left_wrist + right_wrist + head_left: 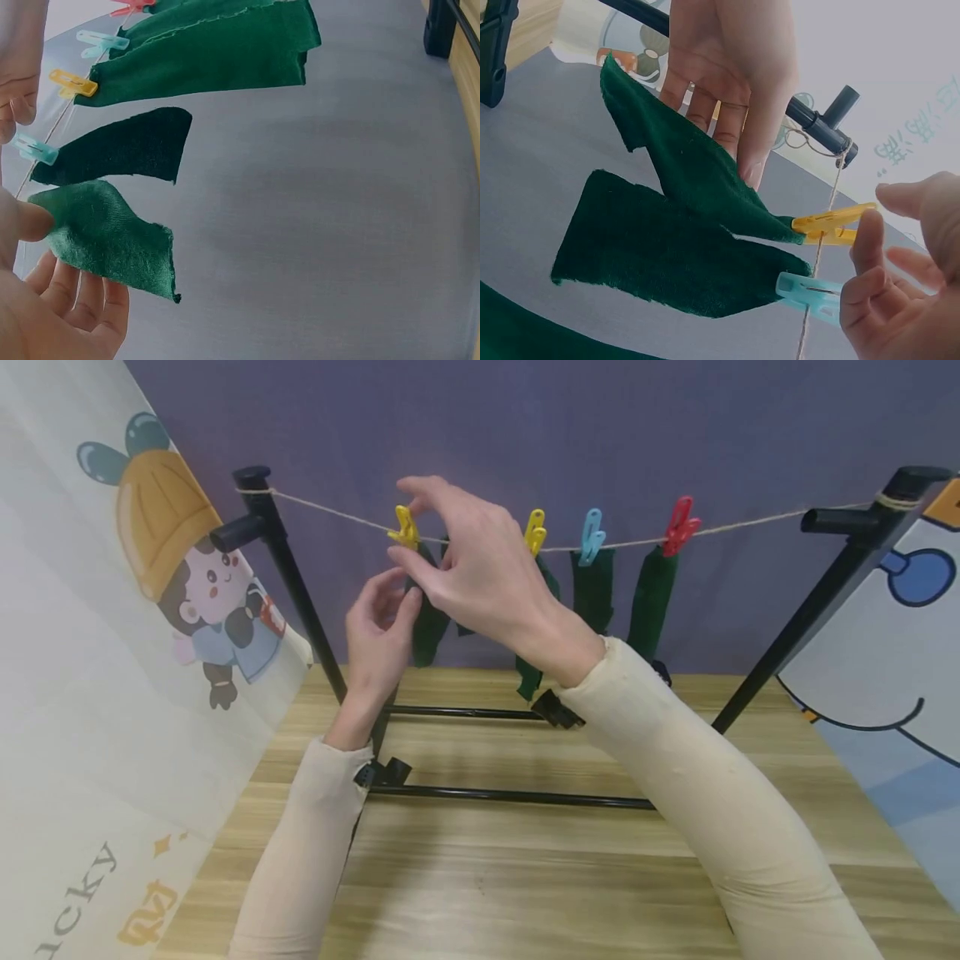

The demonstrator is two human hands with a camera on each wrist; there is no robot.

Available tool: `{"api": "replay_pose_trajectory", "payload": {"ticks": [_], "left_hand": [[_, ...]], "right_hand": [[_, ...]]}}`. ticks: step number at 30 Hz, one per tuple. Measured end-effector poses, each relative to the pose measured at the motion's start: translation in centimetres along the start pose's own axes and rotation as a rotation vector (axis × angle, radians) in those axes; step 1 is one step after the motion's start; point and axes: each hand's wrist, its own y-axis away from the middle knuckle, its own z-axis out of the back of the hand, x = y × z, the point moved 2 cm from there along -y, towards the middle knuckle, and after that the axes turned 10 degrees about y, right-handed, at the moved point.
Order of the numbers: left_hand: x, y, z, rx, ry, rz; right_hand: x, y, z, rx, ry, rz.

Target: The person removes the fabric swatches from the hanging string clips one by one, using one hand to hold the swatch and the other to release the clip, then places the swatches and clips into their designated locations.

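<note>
My left hand (378,631) holds a small green velvety cloth (112,232), thumb in front and fingers behind it. At its top, a yellow clothespin (832,223) clips that cloth on the string line (330,512). Around this clothespin my right hand (491,560) is spread, thumb and fingers apart on either side of it; whether a fingertip touches it is hard to tell. Beside it, a light blue clothespin (36,148) carries a darker green cloth (120,146), mostly behind my right hand in the head view.
Farther right, another yellow clothespin (535,531), a blue clothespin (592,537) and a red clothespin (681,527) hold more green cloths. Black posts (300,593) with stubs carry the line, above lower rails (517,797) on a wooden table (480,877). A purple-grey backdrop (525,427) stands behind.
</note>
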Motion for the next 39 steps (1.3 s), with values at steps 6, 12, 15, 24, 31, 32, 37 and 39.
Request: {"api": "replay_pose_trajectory", "payload": {"ticks": [6, 12, 15, 24, 31, 32, 37, 39], "left_hand": [[0.1, 0.0, -0.1, 0.009, -0.011, -0.004], [-0.3, -0.1, 0.0, -0.008, -0.067, 0.0], [-0.4, -0.1, 0.0, -0.016, -0.082, 0.005], [-0.3, -0.1, 0.2, -0.019, -0.058, 0.0], [-0.4, -0.1, 0.3, -0.025, -0.056, 0.007], [-0.4, -0.1, 0.3, -0.026, -0.057, 0.006], [-0.3, 0.0, 0.6, -0.027, -0.064, 0.002], [-0.3, 0.0, 0.7, -0.027, -0.065, -0.001]], "right_hand": [[-0.1, -0.1, -0.3, -0.017, 0.042, 0.019], [0.0, -0.6, -0.6, -0.007, 0.072, 0.015], [0.1, -0.8, -0.8, 0.005, 0.08, 0.009], [0.2, -0.6, -1.0, -0.021, 0.108, 0.036], [0.2, -0.5, -0.7, -0.063, 0.157, 0.037], [0.1, -0.4, -0.6, -0.066, 0.165, 0.039], [-0.3, -0.1, 0.1, -0.079, 0.173, 0.051], [-0.5, 0.0, 0.2, -0.08, 0.158, 0.05]]}}
